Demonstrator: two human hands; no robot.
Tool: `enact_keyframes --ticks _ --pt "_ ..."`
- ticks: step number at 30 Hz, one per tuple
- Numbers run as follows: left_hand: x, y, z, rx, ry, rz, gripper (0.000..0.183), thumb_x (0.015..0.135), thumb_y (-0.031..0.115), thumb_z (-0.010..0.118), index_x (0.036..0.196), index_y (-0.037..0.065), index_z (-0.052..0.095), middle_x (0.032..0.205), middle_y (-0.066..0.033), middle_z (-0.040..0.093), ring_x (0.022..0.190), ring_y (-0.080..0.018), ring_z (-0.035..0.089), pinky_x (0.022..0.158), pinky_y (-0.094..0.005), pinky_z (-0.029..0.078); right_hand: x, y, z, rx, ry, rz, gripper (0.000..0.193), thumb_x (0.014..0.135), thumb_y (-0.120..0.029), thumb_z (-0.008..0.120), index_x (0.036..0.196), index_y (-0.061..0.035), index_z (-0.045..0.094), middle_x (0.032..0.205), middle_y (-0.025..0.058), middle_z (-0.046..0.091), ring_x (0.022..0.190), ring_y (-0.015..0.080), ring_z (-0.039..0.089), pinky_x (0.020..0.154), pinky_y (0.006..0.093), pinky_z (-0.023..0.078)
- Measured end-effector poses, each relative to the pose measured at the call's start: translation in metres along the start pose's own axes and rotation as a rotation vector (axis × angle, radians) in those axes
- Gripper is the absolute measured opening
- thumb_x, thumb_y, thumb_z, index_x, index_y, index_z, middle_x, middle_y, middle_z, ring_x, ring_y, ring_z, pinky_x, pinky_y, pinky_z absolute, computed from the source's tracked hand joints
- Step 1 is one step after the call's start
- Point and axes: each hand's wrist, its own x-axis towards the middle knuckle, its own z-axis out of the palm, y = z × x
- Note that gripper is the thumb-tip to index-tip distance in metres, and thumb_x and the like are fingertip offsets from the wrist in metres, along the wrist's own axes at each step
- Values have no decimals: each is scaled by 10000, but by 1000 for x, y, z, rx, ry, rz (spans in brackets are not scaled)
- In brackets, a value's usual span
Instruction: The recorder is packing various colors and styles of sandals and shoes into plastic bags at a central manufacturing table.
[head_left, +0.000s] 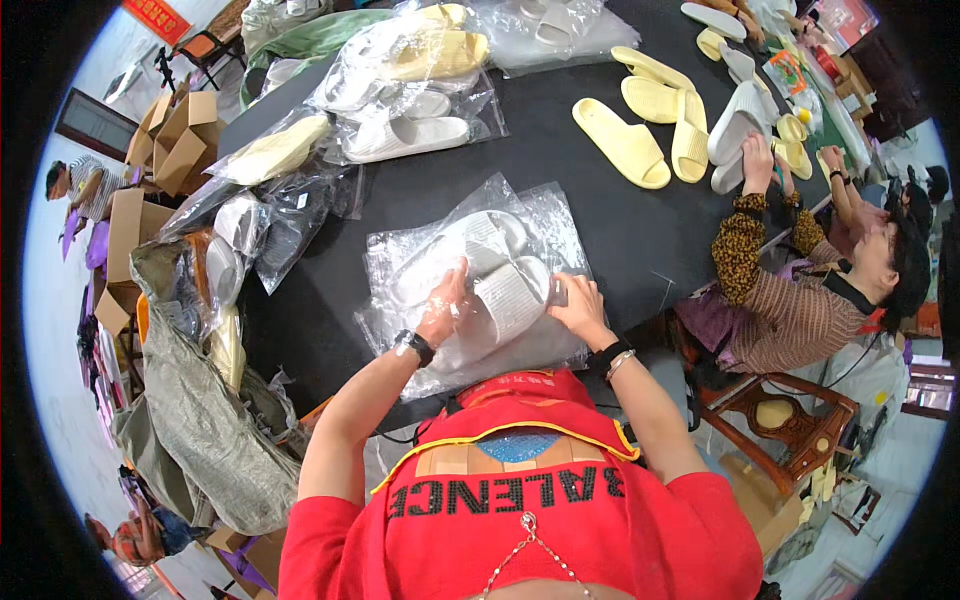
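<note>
A pair of light grey slippers (512, 297) lies on a stack of clear plastic bags (550, 228) right before me, at the near edge of the black table. My left hand (443, 308) rests on the pair from the left, its fingers stretched out over the plastic and slippers. At the right end of the nearer slipper, my right hand (580, 303) has its fingers bent round the bag's edge. Whether those fingers also grip the slipper itself is hard to see. Clear film seems to cover at least part of the pair.
Bagged grey and yellow slippers (405, 135) are heaped at the far left of the black table (530, 130). Loose yellow slippers (622, 142) lie far right, near a co-worker (800, 290) handling grey ones. A woven sack (205, 400) and cardboard boxes (185, 140) stand left.
</note>
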Motion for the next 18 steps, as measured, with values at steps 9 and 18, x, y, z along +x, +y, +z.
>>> enact_keyframes --ticks 9,18 --pt "17 1 2 230 -82 -126 245 677 101 567 908 53 505 846 -162 552 809 -353 539 694 -442 426 37 60 5 810 -215 294 328 744 -324 639 862 -22 589 725 42 590 737 156 571 660 290 421" --pt "6 -17 -11 486 44 -27 191 673 78 539 863 65 527 843 -135 546 844 -328 531 672 -427 443 11 22 -6 190 25 324 278 745 -320 588 833 -57 578 835 130 614 803 311 581 677 426 432"
